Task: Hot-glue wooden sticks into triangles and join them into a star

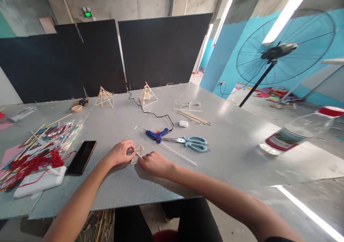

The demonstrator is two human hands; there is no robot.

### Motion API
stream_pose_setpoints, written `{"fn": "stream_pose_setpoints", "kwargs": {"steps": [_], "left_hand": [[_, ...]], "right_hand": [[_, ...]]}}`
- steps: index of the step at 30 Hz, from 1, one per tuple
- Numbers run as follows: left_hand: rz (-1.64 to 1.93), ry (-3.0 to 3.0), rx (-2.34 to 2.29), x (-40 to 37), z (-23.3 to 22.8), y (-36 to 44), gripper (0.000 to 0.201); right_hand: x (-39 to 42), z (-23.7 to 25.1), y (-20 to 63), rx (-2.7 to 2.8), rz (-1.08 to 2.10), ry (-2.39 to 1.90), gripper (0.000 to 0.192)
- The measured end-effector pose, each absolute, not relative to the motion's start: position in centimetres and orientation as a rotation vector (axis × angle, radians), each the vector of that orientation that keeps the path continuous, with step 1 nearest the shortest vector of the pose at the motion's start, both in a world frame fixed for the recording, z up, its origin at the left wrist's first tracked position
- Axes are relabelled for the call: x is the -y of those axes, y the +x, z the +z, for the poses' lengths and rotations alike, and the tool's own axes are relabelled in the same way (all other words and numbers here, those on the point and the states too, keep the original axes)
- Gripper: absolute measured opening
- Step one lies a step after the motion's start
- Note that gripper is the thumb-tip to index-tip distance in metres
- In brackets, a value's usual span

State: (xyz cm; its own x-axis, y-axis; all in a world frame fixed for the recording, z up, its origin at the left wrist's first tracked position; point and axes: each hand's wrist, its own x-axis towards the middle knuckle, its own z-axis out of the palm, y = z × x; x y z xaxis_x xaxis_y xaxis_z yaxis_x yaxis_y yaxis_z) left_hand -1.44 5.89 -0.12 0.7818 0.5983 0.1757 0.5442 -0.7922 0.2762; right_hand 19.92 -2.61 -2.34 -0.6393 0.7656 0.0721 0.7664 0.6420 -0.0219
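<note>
A small frame of thin wooden sticks (140,148) rests on the grey table between my hands. My left hand (124,152) pinches its left side, fingers curled. From the right, my right hand (154,163) closes its fingers on the frame's lower right side; the fingertips are partly hidden. Just beyond lies a blue glue gun (157,134) with its black cord running to the back. Beside it are scissors (195,143) with light blue handles, and a clear glue stick (178,154) lies near my right hand.
Two stick pyramids (104,98) (147,96) stand at the back. Loose sticks (194,116) and a white earphone case (183,124) lie right of centre. On the left are a phone (81,158), a white power bank (40,181) and red yarn (45,163). A large bottle (287,138) stands right.
</note>
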Motion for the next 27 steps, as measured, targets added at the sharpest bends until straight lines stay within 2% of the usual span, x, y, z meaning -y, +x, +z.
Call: {"fn": "stream_pose_setpoints", "kwargs": {"steps": [7,14,21,27], "left_hand": [[0.358,2.788,-1.103,-4.0,1.5,-2.2,0.023],[0.390,2.922,-0.968,-2.8,2.1,-3.2,0.006],[0.709,3.039,-1.017,-0.4,0.4,-2.4,0.009],[0.816,3.171,-0.939,1.2,0.4,-1.4,0.011]], "right_hand": [[4.0,-3.9,17.4,2.609,-0.015,-1.347,0.019],[3.4,-2.8,19.8,2.349,0.055,-1.157,0.036],[2.2,-2.4,21.7,2.034,0.294,-1.108,0.024],[3.2,-2.5,20.2,1.892,0.542,-1.125,0.015]]}}
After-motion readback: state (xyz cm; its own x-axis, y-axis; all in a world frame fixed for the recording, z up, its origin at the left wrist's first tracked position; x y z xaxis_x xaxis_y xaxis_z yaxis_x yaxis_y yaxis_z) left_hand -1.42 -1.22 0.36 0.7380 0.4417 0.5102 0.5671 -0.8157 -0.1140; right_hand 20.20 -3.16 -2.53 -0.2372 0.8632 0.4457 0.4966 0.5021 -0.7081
